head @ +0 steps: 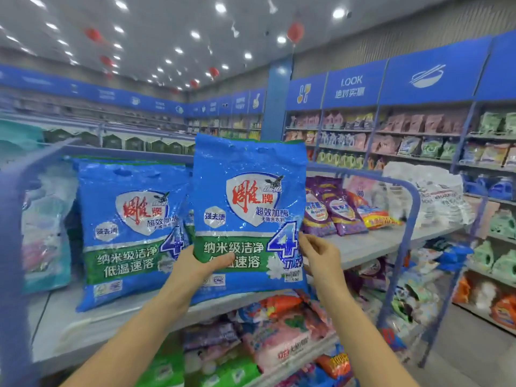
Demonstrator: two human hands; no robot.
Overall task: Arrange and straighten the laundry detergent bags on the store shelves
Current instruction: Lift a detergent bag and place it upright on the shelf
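Note:
I hold a blue and green detergent bag [248, 196] upright over the front of the grey top shelf [92, 317]. My left hand [199, 263] grips its lower left edge, thumb across the green band. My right hand [321, 256] pinches the bag's lower right edge. A second bag of the same kind [125, 233] stands upright on the shelf just to the left, leaning back. Purple, orange and yellow detergent bags [337, 210] lie tilted on the same shelf to the right.
A blue rounded metal frame [413, 208] borders the shelf end on the right. White sacks [430, 191] are piled behind it. The lower shelf holds jumbled pink, green and orange bags [273, 339]. An aisle floor and wall shelving [418, 141] lie to the right.

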